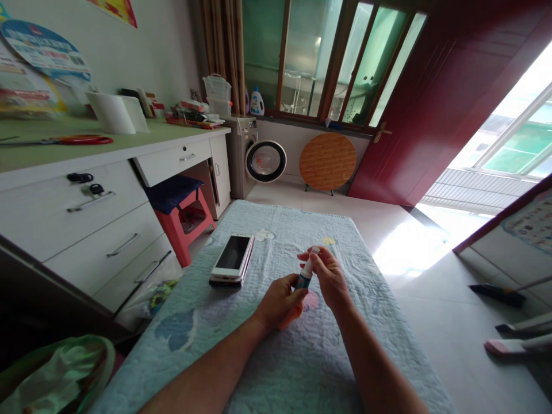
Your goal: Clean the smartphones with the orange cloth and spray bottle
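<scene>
A small slim bottle point(304, 277) with a dark teal label and a white upper part is held tilted above the cloth-covered table point(276, 368). My left hand point(281, 300) is closed around its lower, labelled part. At its white top, my right hand point(328, 275) has thumb and fingers closed on it. Just below my left hand an orange thing point(295, 316) shows, mostly hidden, so I cannot tell what it is. Left of my hands, a white smartphone point(233, 255) with a dark screen lies on another flat, dark-edged thing.
A desk with white drawers point(103, 241) runs along the left, with a red stool point(183, 215) under it. Behind the table are an open washing machine point(244, 144) and a round wooden board point(328, 161). A waste bin point(107, 351) stands at the lower left.
</scene>
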A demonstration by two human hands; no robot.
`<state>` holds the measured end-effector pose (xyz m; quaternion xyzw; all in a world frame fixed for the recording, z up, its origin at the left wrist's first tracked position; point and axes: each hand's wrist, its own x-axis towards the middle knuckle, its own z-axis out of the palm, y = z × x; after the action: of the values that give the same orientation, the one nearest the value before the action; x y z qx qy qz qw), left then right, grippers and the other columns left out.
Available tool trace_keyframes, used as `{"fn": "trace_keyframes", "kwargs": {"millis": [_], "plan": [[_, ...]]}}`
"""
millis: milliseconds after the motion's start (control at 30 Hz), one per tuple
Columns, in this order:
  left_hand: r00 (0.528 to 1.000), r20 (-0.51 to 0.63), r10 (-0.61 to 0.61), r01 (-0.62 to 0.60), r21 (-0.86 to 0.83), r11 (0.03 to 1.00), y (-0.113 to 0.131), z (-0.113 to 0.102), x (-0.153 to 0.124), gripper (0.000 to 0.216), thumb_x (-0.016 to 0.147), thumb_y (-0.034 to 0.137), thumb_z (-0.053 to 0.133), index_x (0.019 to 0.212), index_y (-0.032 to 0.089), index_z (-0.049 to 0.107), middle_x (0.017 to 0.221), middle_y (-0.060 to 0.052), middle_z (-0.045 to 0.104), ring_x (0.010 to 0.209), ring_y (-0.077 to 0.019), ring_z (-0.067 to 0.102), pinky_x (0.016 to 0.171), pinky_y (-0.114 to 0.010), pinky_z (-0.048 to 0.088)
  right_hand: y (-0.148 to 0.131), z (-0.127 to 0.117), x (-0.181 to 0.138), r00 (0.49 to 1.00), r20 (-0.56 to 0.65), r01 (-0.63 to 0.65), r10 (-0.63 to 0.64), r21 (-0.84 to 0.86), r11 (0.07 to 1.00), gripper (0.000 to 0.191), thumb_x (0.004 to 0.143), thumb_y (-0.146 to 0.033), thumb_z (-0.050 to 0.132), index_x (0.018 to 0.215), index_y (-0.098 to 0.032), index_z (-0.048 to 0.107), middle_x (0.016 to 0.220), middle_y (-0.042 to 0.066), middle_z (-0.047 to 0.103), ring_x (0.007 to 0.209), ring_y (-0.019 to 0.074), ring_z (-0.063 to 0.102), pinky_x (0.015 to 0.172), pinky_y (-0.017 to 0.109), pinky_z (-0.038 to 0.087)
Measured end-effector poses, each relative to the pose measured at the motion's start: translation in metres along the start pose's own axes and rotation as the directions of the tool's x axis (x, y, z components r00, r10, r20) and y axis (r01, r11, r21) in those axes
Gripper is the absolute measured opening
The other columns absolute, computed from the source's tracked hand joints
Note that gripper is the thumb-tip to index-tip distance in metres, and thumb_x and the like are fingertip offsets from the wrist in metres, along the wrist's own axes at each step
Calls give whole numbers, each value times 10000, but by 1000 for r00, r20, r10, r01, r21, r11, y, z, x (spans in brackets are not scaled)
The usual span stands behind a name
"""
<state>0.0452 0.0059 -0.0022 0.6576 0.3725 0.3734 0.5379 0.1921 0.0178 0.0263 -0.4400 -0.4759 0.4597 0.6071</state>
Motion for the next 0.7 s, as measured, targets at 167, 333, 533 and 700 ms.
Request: {"fn": "trace_keyframes", "kwargs": {"millis": [167,333,533,700], "plan": [[1000,-9,-4,4,-44,999,-1,2,-1,162,792,334,657,839,179,664,727,12,590,618,-132,477,592,-228,347,10,-36,20,971,-229,17,-71,-231,973,357,775,-478,634,995,-200,673,972,65,664,881,201,571,775,334,466],[998,-66,-5,-6,-160,987,-2,3,-1,149,759,298,715,839,178,676,765,-3,599,660,-134,485,609,-216,363,31,-74,33,932,-266,17,-249,-651,758,379,778,-430,529,1026,-187,682,861,47,644,786,195,553,791,353,444],[996,-90,2,-18,-176,984,-1,3,-2,136,774,290,711,838,175,676,757,-5,587,657,-130,491,608,-217,373,50,-84,37,928,-175,25,-330,-854,520,305,783,-311,493,986,-231,704,960,59,697,966,247,559,910,396,393],[995,-100,-4,-14,-180,984,-4,4,-2,137,786,301,704,838,182,660,772,-2,588,664,-127,503,627,-221,389,60,-86,37,940,-162,-26,-299,-911,412,280,757,-245,531,946,-241,737,922,58,687,947,253,537,894,399,346]]}}
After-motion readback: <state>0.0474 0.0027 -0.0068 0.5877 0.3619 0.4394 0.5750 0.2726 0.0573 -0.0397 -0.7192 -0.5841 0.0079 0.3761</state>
